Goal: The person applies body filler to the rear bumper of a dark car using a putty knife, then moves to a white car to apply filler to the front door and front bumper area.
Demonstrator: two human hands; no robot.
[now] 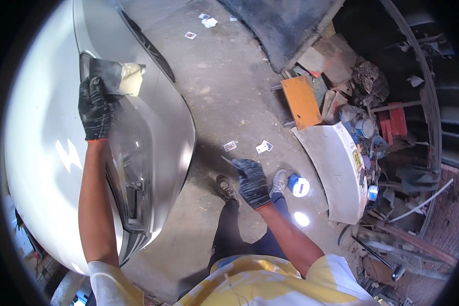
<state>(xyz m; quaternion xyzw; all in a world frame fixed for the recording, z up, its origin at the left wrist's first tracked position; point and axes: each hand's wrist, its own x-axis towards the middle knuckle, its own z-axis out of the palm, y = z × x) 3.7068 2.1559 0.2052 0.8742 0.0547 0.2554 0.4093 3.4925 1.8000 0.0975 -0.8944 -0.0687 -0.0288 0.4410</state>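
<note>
My left hand, in a dark striped work glove with an orange cuff, is closed on the near edge of a dark flat board. Cream-coloured putty covers the right end of that board. The board is over the white car, by the top of its headlight. Farther right, my right hand, gloved the same way, is closed in front of my body, away from the car. A thin grey spreader pokes out past its fingers; most of it is hidden.
Playing cards lie scattered on the concrete floor. Beside my right foot stands a blue-and-white can. To the right are a loose white body panel, an orange stool and piled scrap with a red box. A dark panel is beyond.
</note>
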